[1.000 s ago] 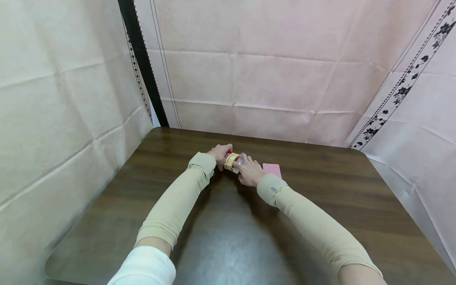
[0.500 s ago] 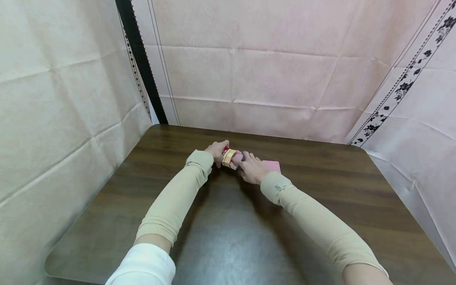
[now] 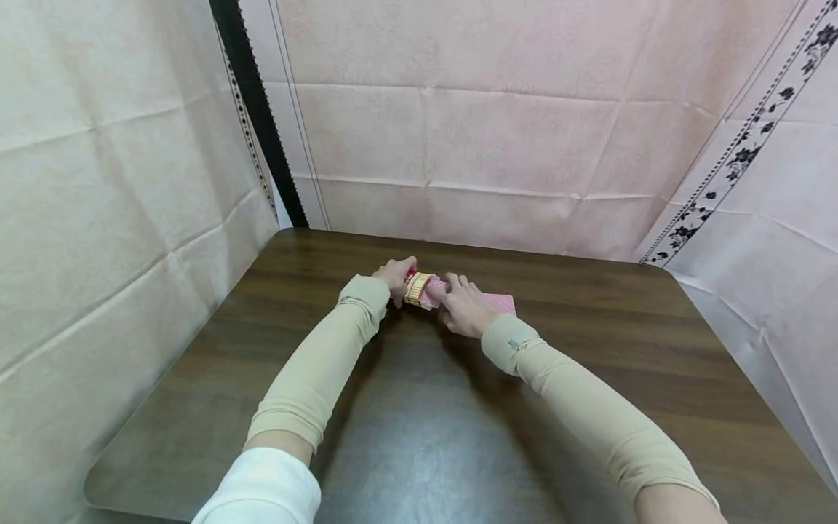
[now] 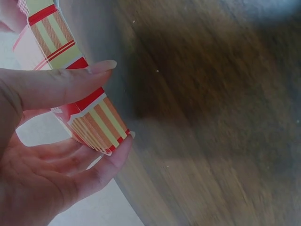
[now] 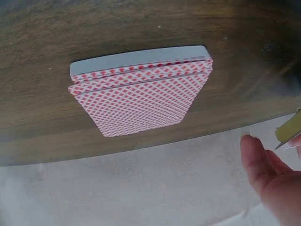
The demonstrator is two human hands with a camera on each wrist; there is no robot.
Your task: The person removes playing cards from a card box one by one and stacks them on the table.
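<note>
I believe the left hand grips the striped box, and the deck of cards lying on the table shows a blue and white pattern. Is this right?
Not quite: the pattern on the deck of cards is red and white, not blue, as the right wrist view shows. The left hand does grip the striped box.

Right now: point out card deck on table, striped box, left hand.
Card deck (image 5: 146,102), right wrist view: patterned back.
Striped box (image 4: 102,121), left wrist view: striped lower end.
Left hand (image 3: 393,276), head view: back of hand.
</note>
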